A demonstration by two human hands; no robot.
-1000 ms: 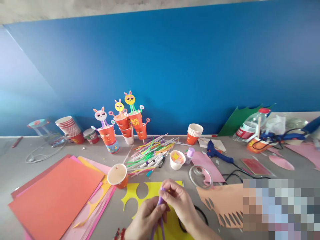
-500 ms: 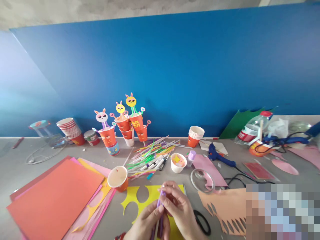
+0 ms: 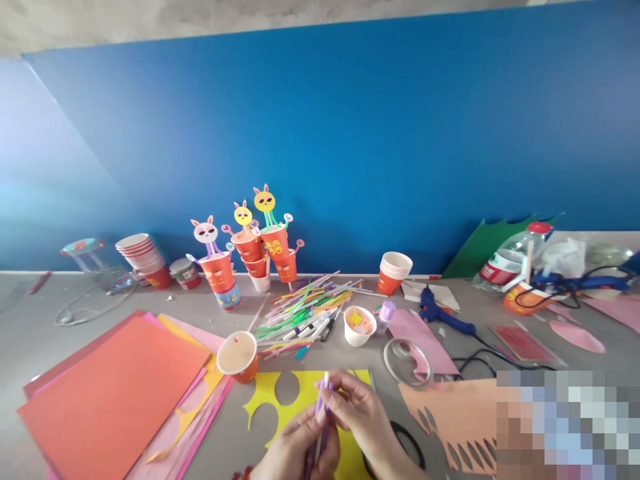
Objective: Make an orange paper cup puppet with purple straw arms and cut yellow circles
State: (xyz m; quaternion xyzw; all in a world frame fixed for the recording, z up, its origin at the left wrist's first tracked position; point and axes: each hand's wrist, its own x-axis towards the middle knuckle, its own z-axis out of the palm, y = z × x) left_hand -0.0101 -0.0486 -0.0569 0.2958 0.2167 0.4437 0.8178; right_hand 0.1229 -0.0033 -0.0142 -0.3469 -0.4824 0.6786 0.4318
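Observation:
A small bundle of thin purple and white straws (image 3: 319, 403) stands between my hands, with a white tip showing at the top. My left hand (image 3: 299, 441) grips the bundle lower down, thumb pressed along it. Higher up, my right hand (image 3: 359, 408) pinches the same straws near their upper ends. Their lower ends are partly hidden by my fingers. Under my hands lies a yellow paper sheet (image 3: 281, 419) with round cut-outs. The black handle of what look like scissors (image 3: 421, 448) shows beside my right wrist, partly covered.
Loose straws and markers (image 3: 305, 313) lie ahead, near a paper cup (image 3: 237, 360) and a cup of paper scraps (image 3: 358, 327). Decorated cup figures (image 3: 217, 273) stand behind. Colored paper (image 3: 115, 387) lies left; a glue gun (image 3: 445, 313), tape roll (image 3: 389, 373) and cut orange paper (image 3: 450, 413) are right.
My right fingers have shifted slightly on the straws, and the white tip now shows more clearly above them. The whole view has moved a little.

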